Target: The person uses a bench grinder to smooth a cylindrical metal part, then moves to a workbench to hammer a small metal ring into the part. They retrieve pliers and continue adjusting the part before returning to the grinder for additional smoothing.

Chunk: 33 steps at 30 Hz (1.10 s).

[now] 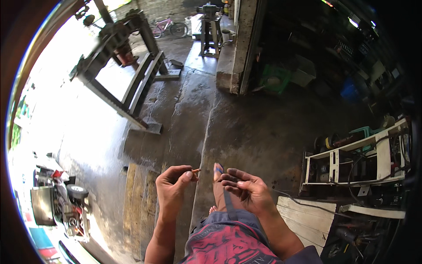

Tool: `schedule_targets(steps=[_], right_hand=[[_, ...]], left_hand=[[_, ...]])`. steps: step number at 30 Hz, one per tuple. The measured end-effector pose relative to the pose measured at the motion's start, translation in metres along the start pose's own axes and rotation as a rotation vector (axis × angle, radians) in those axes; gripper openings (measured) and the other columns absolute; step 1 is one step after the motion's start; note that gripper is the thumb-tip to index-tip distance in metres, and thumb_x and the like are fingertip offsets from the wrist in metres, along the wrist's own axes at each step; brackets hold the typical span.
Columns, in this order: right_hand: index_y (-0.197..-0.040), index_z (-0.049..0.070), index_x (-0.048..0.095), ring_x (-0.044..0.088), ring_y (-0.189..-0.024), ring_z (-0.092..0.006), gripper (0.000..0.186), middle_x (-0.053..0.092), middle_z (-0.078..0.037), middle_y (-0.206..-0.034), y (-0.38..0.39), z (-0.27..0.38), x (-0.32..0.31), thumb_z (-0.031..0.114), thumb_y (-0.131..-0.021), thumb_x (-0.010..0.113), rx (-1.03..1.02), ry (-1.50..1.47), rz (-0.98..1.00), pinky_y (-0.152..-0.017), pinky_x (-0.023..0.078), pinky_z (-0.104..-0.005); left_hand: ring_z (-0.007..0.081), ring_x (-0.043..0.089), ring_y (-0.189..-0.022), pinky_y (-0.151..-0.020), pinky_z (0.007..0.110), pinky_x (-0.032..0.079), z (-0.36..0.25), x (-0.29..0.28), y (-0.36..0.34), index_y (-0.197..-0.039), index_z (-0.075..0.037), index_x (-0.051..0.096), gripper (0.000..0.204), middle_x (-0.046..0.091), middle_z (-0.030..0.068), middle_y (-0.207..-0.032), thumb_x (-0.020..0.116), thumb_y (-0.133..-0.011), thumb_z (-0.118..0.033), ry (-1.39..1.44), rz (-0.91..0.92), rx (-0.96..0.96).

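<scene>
My left hand (172, 185) is held up over the concrete floor with thumb and fingers pinched on a small brown stick-like piece (196, 170) whose tip points right. My right hand (244, 189) is beside it, palm up, fingers spread and slightly curled; a small dark item seems to lie on the fingers, too small to tell. Below the hands are my bare foot in a blue-strapped sandal (218, 169) and my red patterned shorts (226, 244).
A white metal frame with machinery and cables (351, 165) stands at right, wooden boards (307, 215) below it. A steel press frame (127, 66) stands at the upper left, a small engine (66, 204) at left, a concrete pillar (239, 44) ahead, a bicycle (169, 27) far back.
</scene>
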State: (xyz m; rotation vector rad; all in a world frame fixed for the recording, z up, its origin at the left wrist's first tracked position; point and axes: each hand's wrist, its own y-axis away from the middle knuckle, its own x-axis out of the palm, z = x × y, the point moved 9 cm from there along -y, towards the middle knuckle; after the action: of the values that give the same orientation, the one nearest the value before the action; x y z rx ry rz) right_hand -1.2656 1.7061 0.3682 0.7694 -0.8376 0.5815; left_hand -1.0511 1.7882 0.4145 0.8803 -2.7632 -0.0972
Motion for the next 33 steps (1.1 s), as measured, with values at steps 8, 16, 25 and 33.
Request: schedule_targets(steps=[8, 16, 25, 33], right_hand=[[-0.131, -0.013, 0.058, 0.073, -0.105, -0.0333, 0.033, 0.069, -0.028, -0.12, -0.268, 0.091, 0.032, -0.008, -0.1, 0.049, 0.062, 0.099, -0.09, -0.093, 0.063, -0.0387], [-0.122, -0.009, 0.063, 0.074, -0.095, -0.0287, 0.023, 0.072, -0.022, -0.111, -0.497, 0.193, 0.061, -0.004, -0.103, 0.053, -0.05, 0.459, -0.054, -0.082, 0.065, -0.0373], [-0.119, -0.01, 0.065, 0.075, -0.09, -0.0236, 0.02, 0.074, -0.02, -0.105, -0.851, 0.168, -0.079, -0.005, -0.103, 0.054, 0.097, 0.623, -0.314, -0.076, 0.064, -0.0349], [-0.104, -0.006, 0.068, 0.076, -0.078, -0.0314, 0.015, 0.074, -0.021, -0.093, -1.06, 0.297, -0.066, -0.003, -0.093, 0.059, -0.207, 0.29, -0.465, -0.068, 0.065, -0.0412]], left_hand=[[0.023, 0.073, -0.081, -0.081, 0.037, 0.062, 0.036, -0.029, -0.253, -0.109, 0.01, 0.069, 0.022, 0.074, 0.0177, -0.094, 0.072, -0.094, -0.007, 0.078, -0.076, -0.217], [0.0261, 0.075, -0.082, -0.08, 0.038, 0.064, 0.084, -0.098, -0.483, -0.108, 0.012, 0.069, 0.025, 0.074, 0.0197, -0.097, 0.074, -0.092, -0.007, -0.022, -0.127, -0.306], [0.0186, 0.071, -0.076, -0.068, 0.034, 0.061, 0.196, -0.272, -0.808, -0.107, 0.004, 0.073, 0.022, 0.074, 0.0136, -0.09, 0.072, -0.091, -0.011, -0.134, -0.229, -0.372], [0.0184, 0.073, -0.08, -0.076, 0.033, 0.063, 0.062, -0.056, -1.306, -0.106, 0.008, 0.071, 0.02, 0.074, 0.0132, -0.092, 0.075, -0.094, -0.008, 0.131, 0.24, 0.002]])
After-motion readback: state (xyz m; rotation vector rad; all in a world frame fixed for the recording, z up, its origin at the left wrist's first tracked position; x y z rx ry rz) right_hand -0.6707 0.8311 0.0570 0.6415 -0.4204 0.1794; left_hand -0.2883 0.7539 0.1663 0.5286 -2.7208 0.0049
